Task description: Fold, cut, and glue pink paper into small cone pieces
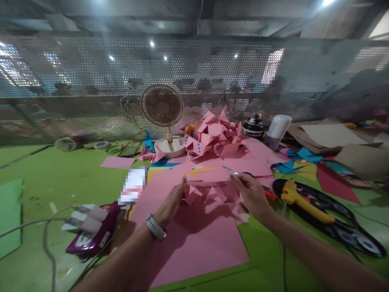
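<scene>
A folded pink paper piece (pixel 212 194) stretches between my two hands, above a large pink sheet (pixel 194 247). My left hand (pixel 172 202), with a pale watch band at the wrist, closes on its left end with the thumb up. At the other end, my right hand (pixel 252 194) pinches the paper between thumb and fingers. Just behind my right fingers shows the silver blade of scissors (pixel 230 170); I cannot tell whether the hand touches them. Thin yellow strips (pixel 204 170) and small blue bits lie beyond the paper.
Behind stand a heap of folded pink papers (pixel 212 134), a small fan (pixel 162 106) and a white-topped bottle (pixel 278 126). To the right rests a yellow glue gun (pixel 306 205) on a black holder. At left lies a purple power strip (pixel 97 233) with cables.
</scene>
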Tool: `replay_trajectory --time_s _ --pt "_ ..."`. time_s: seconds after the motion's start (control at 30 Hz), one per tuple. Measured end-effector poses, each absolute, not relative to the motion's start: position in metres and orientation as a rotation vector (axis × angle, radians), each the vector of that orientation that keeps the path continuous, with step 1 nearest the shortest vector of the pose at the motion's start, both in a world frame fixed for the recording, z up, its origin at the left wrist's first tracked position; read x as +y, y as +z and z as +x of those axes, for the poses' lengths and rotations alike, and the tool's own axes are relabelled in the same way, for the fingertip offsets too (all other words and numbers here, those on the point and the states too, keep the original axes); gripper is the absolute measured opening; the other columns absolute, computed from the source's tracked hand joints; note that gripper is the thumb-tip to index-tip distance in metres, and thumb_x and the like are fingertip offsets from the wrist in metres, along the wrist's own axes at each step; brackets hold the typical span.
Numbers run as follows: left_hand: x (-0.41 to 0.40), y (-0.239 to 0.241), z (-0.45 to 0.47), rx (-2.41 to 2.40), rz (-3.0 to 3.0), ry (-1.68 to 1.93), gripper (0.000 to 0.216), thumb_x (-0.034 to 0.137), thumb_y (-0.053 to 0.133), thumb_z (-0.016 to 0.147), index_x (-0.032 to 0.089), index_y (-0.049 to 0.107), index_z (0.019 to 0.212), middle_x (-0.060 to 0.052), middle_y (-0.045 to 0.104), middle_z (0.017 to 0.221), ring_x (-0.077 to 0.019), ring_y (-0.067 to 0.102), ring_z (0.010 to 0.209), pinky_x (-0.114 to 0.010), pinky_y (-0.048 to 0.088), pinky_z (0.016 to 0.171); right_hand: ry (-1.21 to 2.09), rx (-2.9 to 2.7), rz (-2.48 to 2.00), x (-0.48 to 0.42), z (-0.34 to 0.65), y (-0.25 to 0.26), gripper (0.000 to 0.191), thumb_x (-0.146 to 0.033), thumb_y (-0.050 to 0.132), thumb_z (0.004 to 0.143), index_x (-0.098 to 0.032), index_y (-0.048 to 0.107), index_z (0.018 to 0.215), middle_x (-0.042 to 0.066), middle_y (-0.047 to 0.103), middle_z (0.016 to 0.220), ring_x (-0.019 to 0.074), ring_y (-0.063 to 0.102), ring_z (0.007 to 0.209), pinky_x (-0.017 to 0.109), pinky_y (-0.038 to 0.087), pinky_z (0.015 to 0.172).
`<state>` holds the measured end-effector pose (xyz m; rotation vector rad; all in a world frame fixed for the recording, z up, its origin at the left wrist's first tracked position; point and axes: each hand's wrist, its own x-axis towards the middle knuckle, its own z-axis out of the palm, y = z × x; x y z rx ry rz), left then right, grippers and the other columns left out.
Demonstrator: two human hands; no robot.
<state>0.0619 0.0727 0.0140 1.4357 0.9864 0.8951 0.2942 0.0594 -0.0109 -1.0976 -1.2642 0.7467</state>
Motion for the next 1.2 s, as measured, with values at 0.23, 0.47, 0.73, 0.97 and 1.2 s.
replay_trajectory --time_s 0.23,0.47,0.73,0.97,1.2 --pt "0.07 0.016 0.064 0.83 1.426 0.801 0.039 0.033 0.059 0.08 0.018 0.056 0.116 -0.008 0.062 0.101 -0.0206 0.061 0.085 -0.031 0.051 0.068 0.506 -1.43 -1.03 0.058 0.298 -0.011 0.017 -0.036 0.058 0.082 -0.02 0.062 0.076 0.001 0.057 0.074 0.0146 0.052 0.071 0.026 0.042 0.065" --pt "0.074 0.007 0.06 0.685 1.573 1.083 0.028 0.02 0.052 0.083 0.017 0.058 0.11 -0.011 0.059 0.117 -0.0251 0.052 0.112 -0.042 0.041 0.095 0.667 -1.519 -1.026 0.053 0.3 -0.005 0.036 -0.032 0.049 0.086 -0.027 0.05 0.122 0.007 0.051 0.125 0.0213 0.048 0.113 0.037 0.04 0.093" --pt "0.07 0.011 0.055 0.636 2.022 1.259 0.032 0.011 0.05 0.081 0.02 0.059 0.11 -0.011 0.056 0.122 -0.0264 0.046 0.118 -0.045 0.036 0.098 0.849 -1.448 -0.994 0.052 0.299 -0.009 0.042 -0.035 0.049 0.085 -0.029 0.048 0.127 0.005 0.043 0.137 0.0231 0.04 0.124 0.043 0.035 0.1" --pt "0.063 0.016 0.057 0.626 2.035 1.309 0.032 0.012 0.051 0.079 0.022 0.061 0.108 -0.01 0.054 0.125 -0.0287 0.042 0.123 -0.048 0.034 0.101 1.48 -0.99 -0.886 0.054 0.292 0.001 0.034 -0.046 0.052 0.082 -0.021 0.064 0.102 0.008 0.059 0.117 0.0232 0.059 0.098 0.039 0.05 0.081" --pt "0.071 0.018 0.053 0.718 1.906 1.111 0.071 0.027 0.064 0.076 0.028 0.031 0.138 -0.007 0.029 0.146 -0.0268 0.025 0.133 -0.045 0.02 0.109 1.46 -1.072 -0.836 0.055 0.298 0.005 0.046 -0.031 0.07 0.071 -0.027 0.054 0.113 0.003 0.06 0.103 0.0156 0.059 0.08 0.026 0.052 0.059"
